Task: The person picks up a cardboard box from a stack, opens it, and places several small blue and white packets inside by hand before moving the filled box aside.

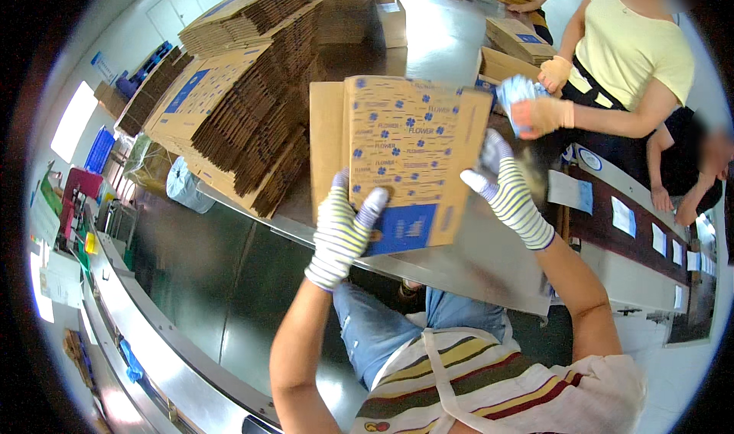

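Observation:
A folded cardboard carton (397, 151), tan with a blue printed pattern and a solid blue panel, is held up in front of me over the metal table. My left hand (342, 231), in a striped glove, grips its lower left side with the thumb across the front face. By the carton's right edge is my right hand (514, 193), gloved the same way. Its thumb and fingers are spread, and the fingertips are blurred close to the edge; whether they touch it I cannot tell.
Tall stacks of flat cartons (252, 121) stand on the metal table (489, 270) at left. Across from me, a co-worker's gloved hands hold a light blue bundle (522, 102) near an open carton (508, 63). At right, a dark conveyor belt (604, 216) carries several white and blue packs.

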The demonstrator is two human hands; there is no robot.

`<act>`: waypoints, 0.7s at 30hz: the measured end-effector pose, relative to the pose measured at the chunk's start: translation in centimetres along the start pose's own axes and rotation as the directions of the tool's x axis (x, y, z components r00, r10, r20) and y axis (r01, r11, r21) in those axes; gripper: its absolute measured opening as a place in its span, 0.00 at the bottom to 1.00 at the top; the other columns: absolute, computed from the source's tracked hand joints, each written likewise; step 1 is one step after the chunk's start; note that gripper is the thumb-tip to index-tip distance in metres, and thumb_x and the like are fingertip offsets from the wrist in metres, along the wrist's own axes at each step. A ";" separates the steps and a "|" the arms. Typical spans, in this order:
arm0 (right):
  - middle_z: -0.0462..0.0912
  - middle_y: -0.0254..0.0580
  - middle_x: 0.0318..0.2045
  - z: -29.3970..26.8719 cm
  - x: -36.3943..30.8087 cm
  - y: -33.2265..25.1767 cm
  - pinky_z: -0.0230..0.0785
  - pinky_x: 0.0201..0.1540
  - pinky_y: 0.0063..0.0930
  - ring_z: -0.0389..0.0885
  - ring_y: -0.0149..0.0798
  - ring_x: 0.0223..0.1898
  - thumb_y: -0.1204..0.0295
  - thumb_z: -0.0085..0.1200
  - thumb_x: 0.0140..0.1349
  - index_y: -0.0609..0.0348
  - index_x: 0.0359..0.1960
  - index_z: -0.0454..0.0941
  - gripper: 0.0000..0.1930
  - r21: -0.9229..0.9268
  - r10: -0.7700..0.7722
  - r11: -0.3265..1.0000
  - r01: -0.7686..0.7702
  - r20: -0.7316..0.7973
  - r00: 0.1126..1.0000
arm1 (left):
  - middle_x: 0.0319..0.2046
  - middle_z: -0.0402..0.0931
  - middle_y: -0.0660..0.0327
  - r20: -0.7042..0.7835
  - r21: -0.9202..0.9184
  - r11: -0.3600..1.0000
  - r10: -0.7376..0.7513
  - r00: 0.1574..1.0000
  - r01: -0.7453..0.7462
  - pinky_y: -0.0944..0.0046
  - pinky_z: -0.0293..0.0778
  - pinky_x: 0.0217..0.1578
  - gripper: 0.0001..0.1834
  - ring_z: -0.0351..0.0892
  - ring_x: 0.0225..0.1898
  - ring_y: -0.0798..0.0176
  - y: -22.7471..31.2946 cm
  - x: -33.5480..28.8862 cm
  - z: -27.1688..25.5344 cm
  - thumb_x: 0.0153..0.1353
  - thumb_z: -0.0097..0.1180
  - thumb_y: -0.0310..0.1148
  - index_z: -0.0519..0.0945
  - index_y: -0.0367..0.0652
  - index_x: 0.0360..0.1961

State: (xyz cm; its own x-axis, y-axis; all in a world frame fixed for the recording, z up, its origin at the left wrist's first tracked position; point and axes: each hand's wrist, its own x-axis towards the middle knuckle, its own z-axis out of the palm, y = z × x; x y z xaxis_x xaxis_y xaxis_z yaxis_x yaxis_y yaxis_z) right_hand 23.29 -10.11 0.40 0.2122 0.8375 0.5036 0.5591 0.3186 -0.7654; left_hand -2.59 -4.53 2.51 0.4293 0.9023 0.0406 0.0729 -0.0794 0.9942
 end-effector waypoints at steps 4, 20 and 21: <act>0.76 0.57 0.46 0.6 0.8 -5.0 0.69 0.50 0.37 0.77 0.49 0.48 0.63 0.65 0.49 0.67 0.53 0.63 0.33 0.013 0.078 0.997 -0.082 0.193 0.978 | 0.48 0.74 0.51 -0.004 -0.276 0.958 0.082 0.997 -0.080 0.63 0.76 0.45 0.31 0.75 0.47 0.61 -7.4 -1.7 4.5 0.58 0.60 0.39 0.62 0.35 0.57; 0.77 0.46 0.35 7.4 -2.1 -0.6 0.73 0.40 0.38 0.77 0.46 0.38 0.52 0.52 0.55 0.59 0.38 0.75 0.21 -0.380 -0.268 0.618 0.688 0.722 0.638 | 0.52 0.72 0.49 -0.036 0.883 0.455 0.307 0.951 -0.113 0.54 0.70 0.52 0.30 0.72 0.52 0.42 -7.0 -7.1 -7.1 0.48 0.62 0.27 0.70 0.42 0.55; 0.77 0.46 0.34 7.2 -1.9 -0.5 0.72 0.40 0.39 0.77 0.47 0.38 0.48 0.48 0.56 0.59 0.36 0.75 0.24 -0.354 -0.292 0.639 0.683 0.710 0.641 | 0.61 0.61 0.51 0.178 0.878 0.369 0.339 0.924 -0.305 0.49 0.60 0.61 0.37 0.60 0.61 0.40 -3.8 -6.2 -6.8 0.46 0.64 0.30 0.65 0.43 0.59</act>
State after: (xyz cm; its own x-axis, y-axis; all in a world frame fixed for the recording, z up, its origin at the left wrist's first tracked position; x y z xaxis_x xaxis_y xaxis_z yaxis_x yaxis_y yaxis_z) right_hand 16.83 -8.66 -3.10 -0.5963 0.7591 0.2614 0.7859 0.6184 -0.0030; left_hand -11.60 -6.95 -0.80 0.5814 0.7312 0.3567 0.6866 -0.6762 0.2670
